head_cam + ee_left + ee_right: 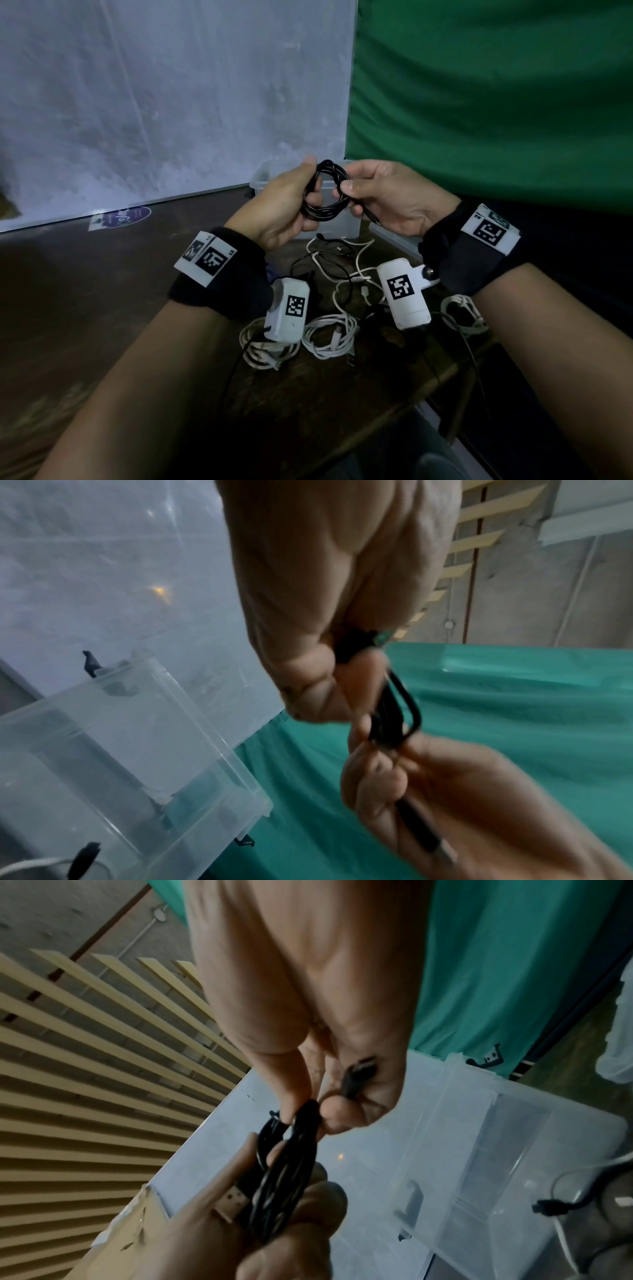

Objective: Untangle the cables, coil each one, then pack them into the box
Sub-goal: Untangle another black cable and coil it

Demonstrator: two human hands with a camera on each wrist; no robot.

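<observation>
I hold a black cable (327, 192) wound into a small coil, raised above the table in front of the clear plastic box (260, 178). My left hand (294, 202) grips the coil's left side, fingers curled through the loop. My right hand (373, 192) pinches the right side, and the cable's free plug end (371, 216) lies across its palm. In the right wrist view the black coil (284, 1177) runs between the right hand (308, 1015) and the left hand (274, 1231). A USB plug (232, 1202) shows against the left fingers. The left wrist view shows the cable (394, 710) over the box (137, 737).
Three coiled white cables (270, 346) (329, 334) (462, 311) lie on the dark wooden table (102, 308) below my wrists. A loose tangle of white and black cables (342, 267) lies between them and the box. A white board and green cloth stand behind.
</observation>
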